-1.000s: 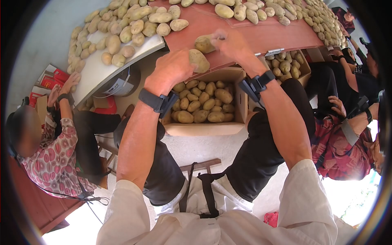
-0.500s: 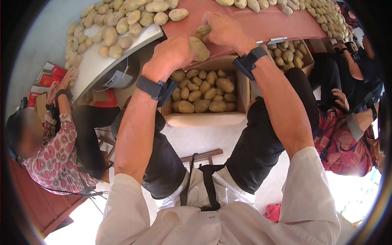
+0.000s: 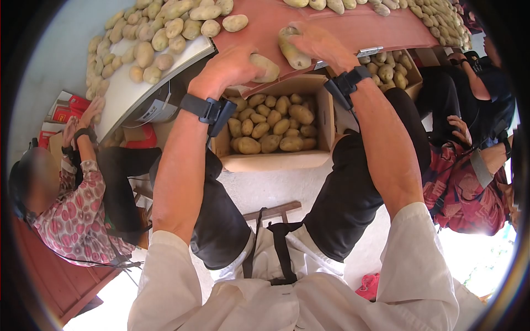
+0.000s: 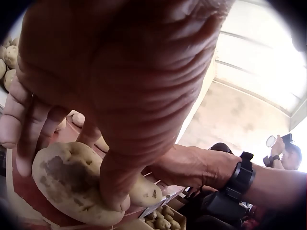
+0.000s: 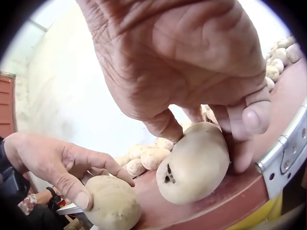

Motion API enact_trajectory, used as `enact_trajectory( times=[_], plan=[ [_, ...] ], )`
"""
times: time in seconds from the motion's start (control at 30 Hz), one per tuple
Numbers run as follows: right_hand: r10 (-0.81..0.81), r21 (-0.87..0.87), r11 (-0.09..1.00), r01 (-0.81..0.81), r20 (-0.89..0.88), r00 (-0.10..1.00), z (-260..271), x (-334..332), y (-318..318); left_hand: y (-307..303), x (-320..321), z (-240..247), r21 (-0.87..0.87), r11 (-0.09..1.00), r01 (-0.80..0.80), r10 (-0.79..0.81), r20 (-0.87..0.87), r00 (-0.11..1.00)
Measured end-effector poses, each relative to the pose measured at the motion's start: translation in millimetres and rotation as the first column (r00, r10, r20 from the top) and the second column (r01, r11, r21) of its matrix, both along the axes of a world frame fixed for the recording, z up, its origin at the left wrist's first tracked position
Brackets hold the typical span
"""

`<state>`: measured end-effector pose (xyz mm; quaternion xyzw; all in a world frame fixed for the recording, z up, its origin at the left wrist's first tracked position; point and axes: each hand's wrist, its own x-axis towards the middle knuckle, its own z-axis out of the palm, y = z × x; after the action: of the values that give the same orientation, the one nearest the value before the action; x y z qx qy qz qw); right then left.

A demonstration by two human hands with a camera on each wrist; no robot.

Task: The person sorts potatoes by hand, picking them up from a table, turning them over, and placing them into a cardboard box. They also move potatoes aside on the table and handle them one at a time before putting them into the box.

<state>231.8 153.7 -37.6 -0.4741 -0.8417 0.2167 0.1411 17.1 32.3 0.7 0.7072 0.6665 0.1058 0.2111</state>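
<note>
In the head view the left hand [image 3: 225,70] holds a potato [image 3: 265,68] by the red tabletop's front edge. The left wrist view shows a dark patch on this potato [image 4: 72,178], with the thumb pressed to its side. The right hand [image 3: 326,45] grips a longer potato [image 3: 292,51] on the red top [image 3: 254,38]. Seen from the right wrist, that potato [image 5: 194,165] has small dark holes at one end, and thumb and fingers lie around it. Both potatoes are close together, not touching in the head view.
Below the edge stands a cardboard box [image 3: 276,161] of potatoes, with another box [image 3: 413,83] at the right. Potatoes lie heaped on the white tabletop [image 3: 124,105] and along the back. One person sits at the left [image 3: 72,220], others at the right.
The right hand's potato has turned to lie lengthwise, its end now pointing toward the front edge, with more of it showing. The left hand has tilted its potato and shifted slightly left.
</note>
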Motion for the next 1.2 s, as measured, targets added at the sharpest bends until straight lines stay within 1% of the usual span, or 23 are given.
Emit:
enact_trajectory(
  times=[0.03,0.13,0.17,0.23,0.27,0.3,0.33,0.37,0.43,0.53,0.57,0.63,0.67,0.73,0.77,0.83,0.87,0.93,1.07,1.13,1.17,1.2],
  plan=[
    [-0.014,-0.013,1.000,0.015,0.070,0.997,2.0,-0.7,0.6,-1.5,-0.6,0.8,-0.051,0.999,-0.012,0.012,0.000,1.000],
    [-0.008,-0.062,0.998,0.015,0.104,0.995,9.4,0.0,-6.0,-3.7,-1.4,1.1,-0.057,0.998,-0.002,0.001,-0.025,1.000],
    [-0.008,-0.067,0.998,0.015,0.105,0.994,9.2,0.7,-8.0,-5.1,-0.1,2.4,-0.061,0.998,-0.002,0.001,-0.025,1.000],
    [0.009,-0.105,0.995,-0.006,0.028,1.000,8.9,0.8,-11.9,-7.4,2.8,4.5,-0.001,0.996,0.089,-0.089,-0.099,0.991],
    [0.012,-0.112,0.994,-0.009,0.028,1.000,10.0,0.1,-13.5,-9.4,7.0,12.5,-0.008,0.996,0.085,-0.086,-0.098,0.991],
    [-0.006,-0.147,0.989,0.011,0.036,0.999,13.3,-0.7,-14.4,-10.9,12.8,24.5,-0.157,0.986,0.064,-0.078,-0.087,0.993],
    [-0.023,-0.180,0.983,0.031,0.044,0.999,16.6,-2.2,-14.6,-12.6,16.0,30.9,-0.300,0.953,0.042,-0.069,-0.078,0.995],
    [-0.019,-0.184,0.983,0.027,0.043,0.999,18.3,-2.4,-15.3,-14.9,16.1,26.0,-0.304,0.952,0.039,-0.065,-0.079,0.995],
    [-0.017,-0.177,0.984,0.019,0.010,1.000,21.2,-1.3,-17.7,-19.9,15.3,14.1,-0.129,0.983,0.129,-0.149,-0.159,0.976],
    [-0.014,-0.199,0.980,0.024,0.049,0.999,19.7,-3.1,-12.9,-24.5,11.8,18.9,-0.196,0.969,0.149,-0.187,-0.190,0.964],
    [-0.011,-0.203,0.979,0.021,0.050,0.999,11.7,-2.1,-6.2,-27.1,9.5,20.1,-0.200,0.969,0.147,-0.185,-0.189,0.964],
    [-0.033,-0.037,0.999,0.035,0.070,0.997,-9.2,-0.8,7.1,-34.4,1.6,20.9,-0.250,0.958,0.140,-0.189,-0.185,0.964],
    [-0.027,-0.043,0.999,0.030,0.068,0.997,-0.6,-0.6,1.2,-38.4,-3.0,20.3,-0.256,0.957,0.134,-0.185,-0.186,0.965],
    [0.057,-0.205,0.978,-0.048,0.036,0.998,34.9,1.1,-14.5,-45.8,-12.4,19.6,-0.297,0.948,0.112,-0.174,-0.191,0.966],
    [0.061,-0.210,0.976,-0.053,0.033,0.998,37.6,-1.5,-14.6,-48.4,-18.0,17.3,-0.303,0.947,0.107,-0.171,-0.193,0.966],
    [-0.001,-0.291,0.957,0.010,0.032,0.999,38.8,-7.1,-18.0,-53.3,-26.2,11.6,-0.338,0.934,0.114,-0.191,-0.204,0.960],
    [0.002,-0.298,0.955,0.007,0.031,1.000,34.1,-7.7,-17.5,-56.0,-26.1,13.9,-0.346,0.932,0.111,-0.190,-0.204,0.960],
    [0.049,-0.186,0.982,-0.044,0.023,0.999,27.7,-7.0,-13.4,-56.5,-25.3,20.2,-0.443,0.894,0.059,-0.189,-0.256,0.948],
    [0.021,-0.196,0.981,-0.008,0.065,0.998,41.5,-10.6,-21.3,-58.5,-28.8,14.1,-0.461,0.887,0.043,-0.191,-0.279,0.941],
    [-0.011,-0.191,0.981,0.017,0.031,0.999,52.3,-10.6,-33.2,-59.3,-33.7,6.8,-0.374,0.927,0.025,-0.162,-0.339,0.927],
    [-0.010,-0.189,0.982,0.015,0.031,0.999,45.0,-10.4,-28.7,-57.0,-34.4,5.1,-0.371,0.928,0.024,-0.160,-0.340,0.927],
    [-0.001,-0.135,0.991,0.006,0.036,0.999,33.4,-10.2,-21.7,-53.9,-34.3,4.0,-0.342,0.939,-0.026,-0.122,-0.404,0.907]
  ],
)
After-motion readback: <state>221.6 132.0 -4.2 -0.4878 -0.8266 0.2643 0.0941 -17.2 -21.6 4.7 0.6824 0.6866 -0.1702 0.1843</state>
